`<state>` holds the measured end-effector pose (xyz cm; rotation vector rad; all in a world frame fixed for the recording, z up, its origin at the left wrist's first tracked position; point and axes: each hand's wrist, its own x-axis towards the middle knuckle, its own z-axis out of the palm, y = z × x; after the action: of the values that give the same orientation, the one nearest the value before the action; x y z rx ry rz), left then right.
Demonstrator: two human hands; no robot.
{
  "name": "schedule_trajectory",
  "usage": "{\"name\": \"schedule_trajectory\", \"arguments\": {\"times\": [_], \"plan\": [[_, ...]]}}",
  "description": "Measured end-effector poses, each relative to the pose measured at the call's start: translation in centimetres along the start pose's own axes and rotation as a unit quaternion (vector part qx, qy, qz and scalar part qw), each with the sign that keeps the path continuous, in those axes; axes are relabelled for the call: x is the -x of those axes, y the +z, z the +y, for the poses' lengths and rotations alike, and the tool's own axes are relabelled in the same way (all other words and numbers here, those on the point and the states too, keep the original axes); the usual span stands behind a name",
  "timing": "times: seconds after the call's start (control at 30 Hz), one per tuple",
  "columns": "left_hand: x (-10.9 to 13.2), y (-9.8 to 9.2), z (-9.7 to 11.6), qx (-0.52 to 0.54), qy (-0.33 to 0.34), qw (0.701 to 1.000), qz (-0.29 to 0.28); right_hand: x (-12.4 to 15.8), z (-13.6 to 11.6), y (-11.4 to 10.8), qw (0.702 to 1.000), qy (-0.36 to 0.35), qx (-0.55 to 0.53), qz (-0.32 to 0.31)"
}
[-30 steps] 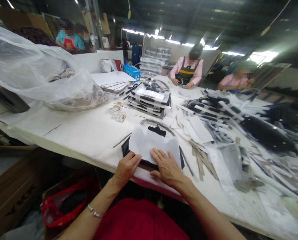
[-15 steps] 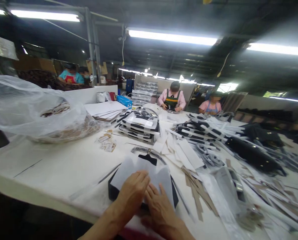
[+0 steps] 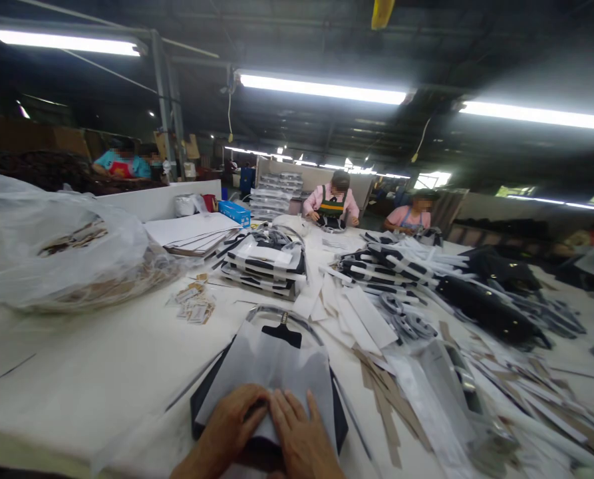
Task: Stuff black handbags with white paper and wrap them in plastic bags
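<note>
A black handbag (image 3: 340, 426) lies on the table in front of me, its curved handle (image 3: 257, 310) wrapped in clear plastic. A white paper sheet (image 3: 271, 362) covers most of its front, and a black tab (image 3: 281, 334) at the handle's base shows above the sheet. At the sheet's lower edge my left hand (image 3: 237, 419) has its fingers curled and thumb drawn in, closed at the paper. Beside it, my right hand (image 3: 299, 426) rests flat on the sheet with fingers stretched out. The bag's bottom is partly hidden by both hands.
Wrapped bags (image 3: 264, 256) are stacked ahead. Loose white paper pieces (image 3: 361, 316), brown strips (image 3: 384, 399) and a tape dispenser (image 3: 456, 379) lie to the right. Small tags (image 3: 194, 303) and a large plastic bag (image 3: 77, 246) are leftward. A co-worker (image 3: 331, 203) sits across the table.
Both hands have moved down the paper toward the bag's near edge, uncovering more of the sheet. My right hand now lies flatter. The camera view has shifted slightly.
</note>
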<state>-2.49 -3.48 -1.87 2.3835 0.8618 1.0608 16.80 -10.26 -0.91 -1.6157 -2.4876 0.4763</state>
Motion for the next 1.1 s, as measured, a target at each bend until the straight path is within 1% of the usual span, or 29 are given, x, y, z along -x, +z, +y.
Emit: {"name": "schedule_trajectory", "arguments": {"times": [0.13, 0.23, 0.33, 0.4, 0.53, 0.6, 0.7, 0.8, 0.87, 0.93, 1.0, 1.1], "plan": [[0.2, 0.5, -0.6, -0.02, 0.01, 1.0, 0.02, -0.6, 0.9, 1.9, 0.999, 0.005, 0.031, 0.027], [0.3, 0.8, -0.8, -0.039, 0.023, 0.999, 0.024, -1.1, 1.3, 3.1, 0.997, 0.007, 0.058, 0.052], [0.2, 0.9, -0.9, -0.065, 0.044, 0.997, 0.015, -1.2, 1.1, 3.3, 0.996, 0.03, 0.058, 0.065], [0.1, 1.1, -0.9, -0.089, 0.052, 0.995, 0.005, -1.1, 0.7, 2.6, 0.997, 0.035, 0.046, 0.045], [-0.2, 1.1, -0.5, -0.139, 0.049, 0.989, -0.014, -1.1, 0.3, 1.1, 0.999, 0.029, 0.028, -0.02], [-0.3, 1.0, -0.2, -0.146, 0.047, 0.988, -0.017, -1.3, 0.6, 1.1, 0.998, 0.033, 0.028, -0.041], [-0.2, 0.4, 0.4, -0.134, 0.054, 0.989, -0.029, -1.6, 1.6, 2.1, 0.997, 0.028, 0.041, -0.061], [0.1, 0.0, 0.8, -0.119, 0.075, 0.989, -0.034, -1.5, 2.6, 3.3, 0.999, 0.008, 0.044, -0.031], [0.4, 0.0, 0.7, -0.116, 0.083, 0.99, -0.016, -1.4, 3.2, 3.8, 0.999, -0.005, 0.04, -0.001], [0.7, 0.3, 0.4, -0.116, 0.082, 0.99, -0.005, -1.4, 3.5, 4.0, 0.999, -0.008, 0.045, 0.015], [0.8, 0.6, 0.1, -0.117, 0.079, 0.99, -0.004, -1.5, 3.5, 4.1, 0.998, -0.01, 0.057, 0.014], [0.7, 0.8, -0.4, -0.125, 0.084, 0.989, -0.006, -1.5, 2.8, 3.7, 0.998, 0.001, 0.056, 0.026]]}}
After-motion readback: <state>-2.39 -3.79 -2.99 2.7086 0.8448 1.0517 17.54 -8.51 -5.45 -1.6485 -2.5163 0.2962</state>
